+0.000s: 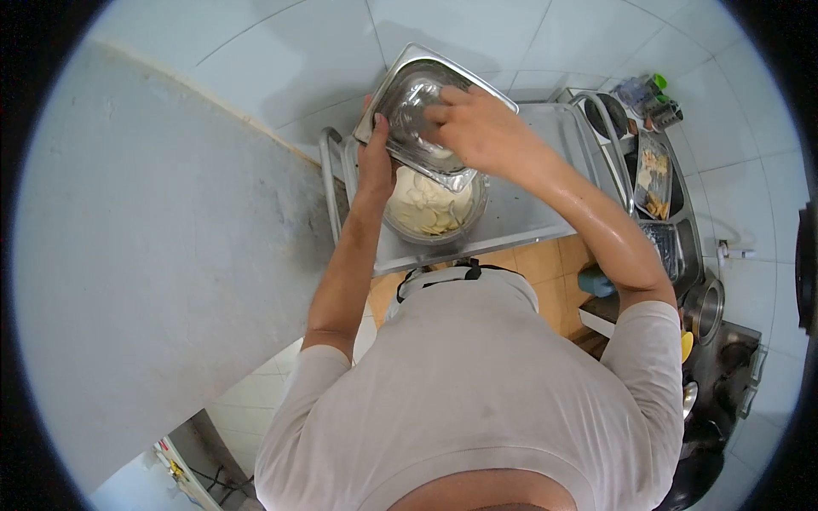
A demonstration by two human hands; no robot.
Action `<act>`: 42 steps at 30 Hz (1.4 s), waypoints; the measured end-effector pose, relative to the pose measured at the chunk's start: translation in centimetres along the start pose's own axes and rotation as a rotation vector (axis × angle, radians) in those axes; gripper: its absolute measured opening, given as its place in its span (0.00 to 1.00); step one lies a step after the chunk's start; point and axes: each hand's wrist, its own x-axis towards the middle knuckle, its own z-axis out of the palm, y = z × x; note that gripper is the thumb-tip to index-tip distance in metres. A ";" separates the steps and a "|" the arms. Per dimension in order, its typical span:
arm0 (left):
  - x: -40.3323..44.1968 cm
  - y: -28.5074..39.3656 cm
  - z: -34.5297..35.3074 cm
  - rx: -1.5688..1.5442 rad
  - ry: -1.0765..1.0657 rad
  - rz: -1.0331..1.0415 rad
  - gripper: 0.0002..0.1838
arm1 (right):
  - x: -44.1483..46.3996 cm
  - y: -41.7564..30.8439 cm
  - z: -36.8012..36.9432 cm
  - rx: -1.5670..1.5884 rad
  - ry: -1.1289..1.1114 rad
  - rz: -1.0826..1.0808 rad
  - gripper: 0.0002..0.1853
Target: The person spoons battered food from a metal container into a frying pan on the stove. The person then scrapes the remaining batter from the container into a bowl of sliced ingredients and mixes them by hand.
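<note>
A rectangular metal pan (407, 92) is held tilted above a round bowl (481, 204) on a metal cart. My left hand (376, 157) grips the pan's left edge, with the thumb over the rim. My right hand (477, 128) reaches into the pan, its fingers bent and somewhat apart near the inner wall; no item shows between them. A small pale piece lies in the pan by the fingers. Pale, thin slices (430, 204) fill the bowl, partly hidden by the pan's lower corner.
The metal cart (537, 200) has raised tube handles at both sides. A grey wall panel (170, 230) stands on the left. At the right are a tray of food pieces (654, 175), a sink, a metal pot (705, 311) and a stove (733, 366).
</note>
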 end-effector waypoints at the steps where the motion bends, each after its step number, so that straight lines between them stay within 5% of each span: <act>1: 0.1 -0.1 -0.3 0.014 -0.002 0.006 0.31 | 0.0 -0.4 0.1 0.020 0.001 -0.036 0.14; 8: 0.0 0.1 0.4 0.030 0.063 -0.008 0.25 | 0.4 0.1 0.7 -0.156 0.026 0.222 0.16; 15: 0.1 0.4 0.6 0.074 0.014 -0.064 0.25 | 0.3 -0.7 1.1 0.044 0.052 0.076 0.17; 21: -0.8 1.8 1.9 0.242 0.064 -0.049 0.34 | -0.6 0.9 1.7 -0.048 -0.003 0.235 0.19; 26: -0.8 1.6 1.9 0.464 0.055 0.089 0.35 | -1.1 0.0 1.0 -0.024 -0.111 0.323 0.21; 32: -0.5 1.8 2.1 0.578 0.016 0.253 0.36 | -0.1 -2.4 0.6 0.094 0.029 0.392 0.27; 42: -1.3 2.9 3.4 0.723 0.096 0.432 0.37 | -0.9 -2.5 1.5 0.124 -0.051 0.534 0.20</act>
